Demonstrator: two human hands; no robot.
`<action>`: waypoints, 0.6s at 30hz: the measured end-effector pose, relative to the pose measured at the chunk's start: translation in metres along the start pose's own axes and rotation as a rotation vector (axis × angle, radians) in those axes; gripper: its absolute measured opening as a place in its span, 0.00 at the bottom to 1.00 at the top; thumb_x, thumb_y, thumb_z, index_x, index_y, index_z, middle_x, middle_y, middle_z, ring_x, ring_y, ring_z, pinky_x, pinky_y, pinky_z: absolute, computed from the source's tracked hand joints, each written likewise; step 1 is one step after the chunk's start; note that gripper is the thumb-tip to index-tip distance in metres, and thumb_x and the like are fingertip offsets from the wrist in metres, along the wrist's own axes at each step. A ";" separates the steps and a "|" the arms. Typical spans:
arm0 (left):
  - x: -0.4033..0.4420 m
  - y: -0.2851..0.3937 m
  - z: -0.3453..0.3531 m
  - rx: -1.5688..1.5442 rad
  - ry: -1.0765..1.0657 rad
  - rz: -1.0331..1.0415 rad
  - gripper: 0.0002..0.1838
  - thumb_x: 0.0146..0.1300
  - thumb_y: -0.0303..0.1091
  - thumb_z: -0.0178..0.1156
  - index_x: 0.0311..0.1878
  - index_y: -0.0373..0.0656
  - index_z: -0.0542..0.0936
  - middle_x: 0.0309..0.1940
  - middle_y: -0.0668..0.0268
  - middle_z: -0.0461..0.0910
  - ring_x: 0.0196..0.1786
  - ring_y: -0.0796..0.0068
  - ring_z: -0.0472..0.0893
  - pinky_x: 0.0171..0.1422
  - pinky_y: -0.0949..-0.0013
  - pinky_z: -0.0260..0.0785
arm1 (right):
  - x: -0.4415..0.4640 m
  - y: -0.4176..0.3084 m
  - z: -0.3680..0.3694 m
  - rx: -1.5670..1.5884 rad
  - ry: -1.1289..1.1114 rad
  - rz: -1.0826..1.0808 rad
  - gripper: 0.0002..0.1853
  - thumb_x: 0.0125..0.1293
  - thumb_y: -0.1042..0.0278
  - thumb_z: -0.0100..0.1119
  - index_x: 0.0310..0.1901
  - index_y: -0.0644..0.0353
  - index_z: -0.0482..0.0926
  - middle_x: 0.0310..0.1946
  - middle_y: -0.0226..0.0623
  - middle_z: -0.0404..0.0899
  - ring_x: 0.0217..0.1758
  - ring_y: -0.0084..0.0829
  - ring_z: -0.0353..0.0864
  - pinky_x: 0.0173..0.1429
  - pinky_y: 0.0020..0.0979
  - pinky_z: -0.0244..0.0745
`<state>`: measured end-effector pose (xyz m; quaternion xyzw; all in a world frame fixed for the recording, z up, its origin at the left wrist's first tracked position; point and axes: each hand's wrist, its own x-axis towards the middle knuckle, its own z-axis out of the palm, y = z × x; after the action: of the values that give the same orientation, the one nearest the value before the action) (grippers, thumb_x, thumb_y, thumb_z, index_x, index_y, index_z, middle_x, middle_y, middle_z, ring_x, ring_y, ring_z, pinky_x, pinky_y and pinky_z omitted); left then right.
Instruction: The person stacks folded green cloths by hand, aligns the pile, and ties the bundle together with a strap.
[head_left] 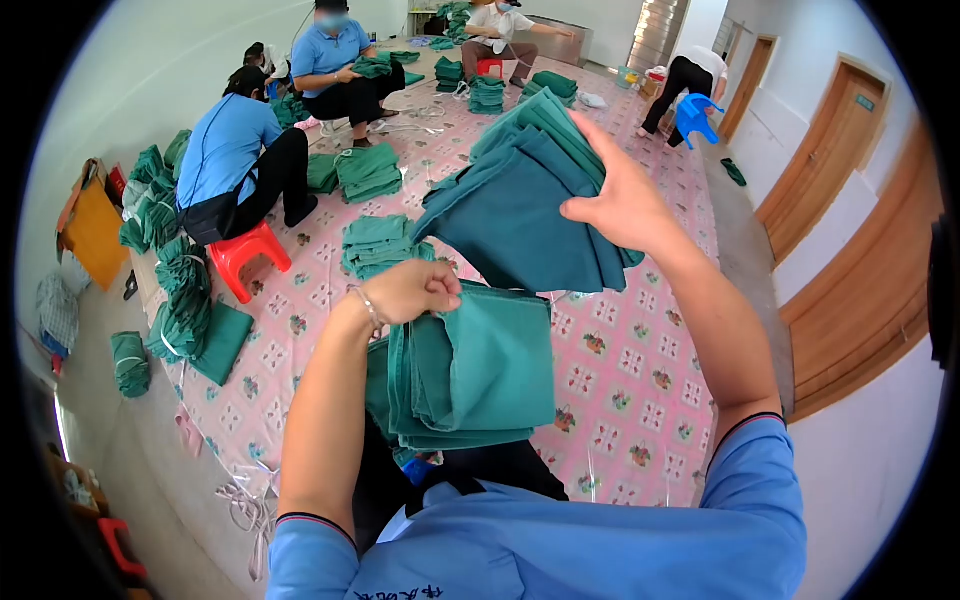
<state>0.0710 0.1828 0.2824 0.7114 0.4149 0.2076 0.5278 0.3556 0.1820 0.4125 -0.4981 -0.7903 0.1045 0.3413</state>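
Note:
My left hand (422,292), with a bracelet at the wrist, is closed in a pinch on the upper edge of a stack of folded green cloths (495,370) over my lap. Farther forward, my right hand (628,190) holds up a bundle of folded dark green cloths (520,205), thumb in front and fingers hidden behind. A lighter green layer shows at the back of this bundle. Just beyond my left hand, another pile of folded green cloths (378,245) lies on the pink patterned floor sheet (620,400).
At left, a person in blue sits on a red stool (248,255) near tied green bundles (183,295). Other people sit farther back among cloth piles (368,172). At right, a person bends near a blue stool (695,120). White straps (250,510) lie at lower left.

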 end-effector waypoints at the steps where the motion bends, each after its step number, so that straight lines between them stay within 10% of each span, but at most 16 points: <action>1: 0.002 0.002 -0.002 0.198 0.082 -0.035 0.10 0.60 0.31 0.67 0.44 0.41 0.81 0.26 0.73 0.79 0.33 0.86 0.76 0.37 0.75 0.68 | 0.000 0.000 0.000 -0.002 0.001 -0.012 0.50 0.48 0.72 0.66 0.75 0.45 0.56 0.44 0.44 0.83 0.34 0.35 0.81 0.46 0.35 0.76; 5: 0.000 0.001 0.002 0.707 0.375 0.041 0.09 0.59 0.32 0.65 0.44 0.49 0.82 0.27 0.68 0.81 0.35 0.72 0.80 0.51 0.62 0.63 | -0.002 -0.002 0.000 0.027 0.031 -0.058 0.49 0.48 0.72 0.65 0.75 0.46 0.57 0.44 0.44 0.83 0.34 0.36 0.81 0.46 0.36 0.76; 10: -0.006 -0.009 0.009 0.742 0.554 0.104 0.08 0.61 0.34 0.62 0.44 0.49 0.81 0.31 0.66 0.82 0.40 0.66 0.81 0.60 0.58 0.56 | -0.020 -0.025 -0.002 -0.099 0.066 -0.148 0.49 0.47 0.75 0.66 0.75 0.50 0.58 0.59 0.44 0.73 0.57 0.41 0.75 0.58 0.38 0.70; 12: -0.007 -0.029 0.011 0.779 0.695 0.126 0.08 0.62 0.34 0.60 0.44 0.49 0.81 0.35 0.65 0.82 0.42 0.63 0.82 0.58 0.56 0.60 | -0.052 -0.030 0.019 -0.330 0.187 -0.377 0.51 0.46 0.72 0.69 0.75 0.45 0.58 0.44 0.42 0.78 0.39 0.41 0.79 0.43 0.43 0.72; 18: -0.004 -0.070 0.032 0.707 0.689 0.050 0.10 0.66 0.33 0.54 0.47 0.45 0.79 0.43 0.55 0.80 0.47 0.49 0.80 0.50 0.51 0.71 | -0.147 -0.034 0.091 -0.480 -0.084 -0.601 0.49 0.41 0.73 0.69 0.72 0.47 0.65 0.44 0.41 0.75 0.42 0.37 0.76 0.45 0.41 0.65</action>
<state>0.0664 0.1682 0.2067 0.7468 0.5930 0.2899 0.0813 0.3129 0.0551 0.2974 -0.3052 -0.9163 -0.1677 0.1977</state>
